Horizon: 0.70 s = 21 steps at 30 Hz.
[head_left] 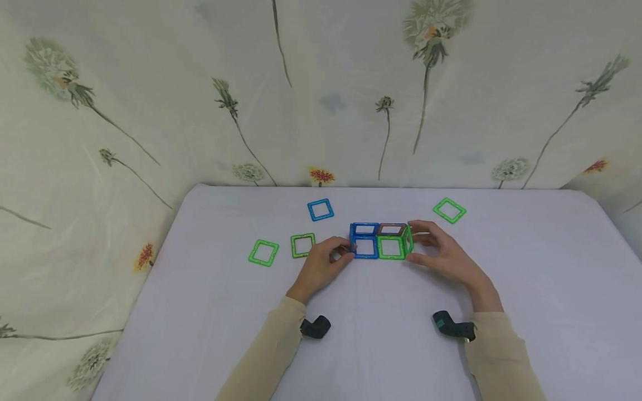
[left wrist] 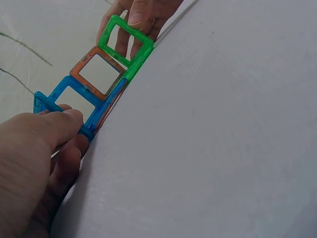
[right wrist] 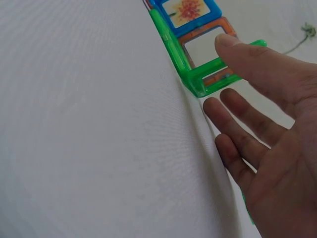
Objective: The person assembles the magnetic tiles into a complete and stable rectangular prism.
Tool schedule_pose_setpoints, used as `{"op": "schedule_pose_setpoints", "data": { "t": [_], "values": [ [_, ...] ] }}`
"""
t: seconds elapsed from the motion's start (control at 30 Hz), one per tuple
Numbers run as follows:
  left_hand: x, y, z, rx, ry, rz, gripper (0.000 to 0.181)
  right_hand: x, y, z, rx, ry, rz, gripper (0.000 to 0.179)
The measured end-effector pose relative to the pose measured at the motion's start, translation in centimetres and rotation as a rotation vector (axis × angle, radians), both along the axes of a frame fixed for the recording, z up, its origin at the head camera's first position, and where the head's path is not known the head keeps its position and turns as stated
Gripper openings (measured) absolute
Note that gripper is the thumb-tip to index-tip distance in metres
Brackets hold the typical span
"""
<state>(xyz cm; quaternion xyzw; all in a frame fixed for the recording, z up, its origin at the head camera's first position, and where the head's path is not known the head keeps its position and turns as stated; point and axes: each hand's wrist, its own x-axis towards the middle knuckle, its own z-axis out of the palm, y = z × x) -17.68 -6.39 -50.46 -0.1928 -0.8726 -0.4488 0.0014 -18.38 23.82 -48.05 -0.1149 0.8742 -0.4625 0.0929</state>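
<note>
Box (head_left: 378, 248) on the table (head_left: 376, 334), flanked by two hands! Its blue end (left wrist: 47, 102) is pinched by the left hand (head_left: 323, 263), thumb and fingers; its green end (right wrist: 205, 70) is touched by the thumb of the right hand (head_left: 446, 253), whose fingers are loosely spread. Off left, a green tile (head_left: 260, 263) and an olive tile (head_left: 293, 247) are seen lying flat; farther back, a blue tile (head_left: 323, 218) and, rightward, another green tile (head_left: 455, 205).
</note>
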Motion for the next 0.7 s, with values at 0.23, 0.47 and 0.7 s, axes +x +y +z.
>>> {"op": "schedule_pose_setpoints", "data": {
  "t": [0.23,0.47,0.7],
  "values": [
    [0.0,0.0,0.0,-0.006,-0.003,0.001,0.024,0.0,0.0,0.0,0.009,0.003,0.001,0.073],
    [0.1,-0.1,0.0,0.005,-0.001,-0.004,0.024,0.1,0.6,0.3,0.019,-0.021,0.018,0.078],
    [0.0,-0.1,0.1,0.0,-0.005,-0.007,0.025,0.2,1.5,0.6,0.018,-0.042,0.012,0.073]
  ]
}}
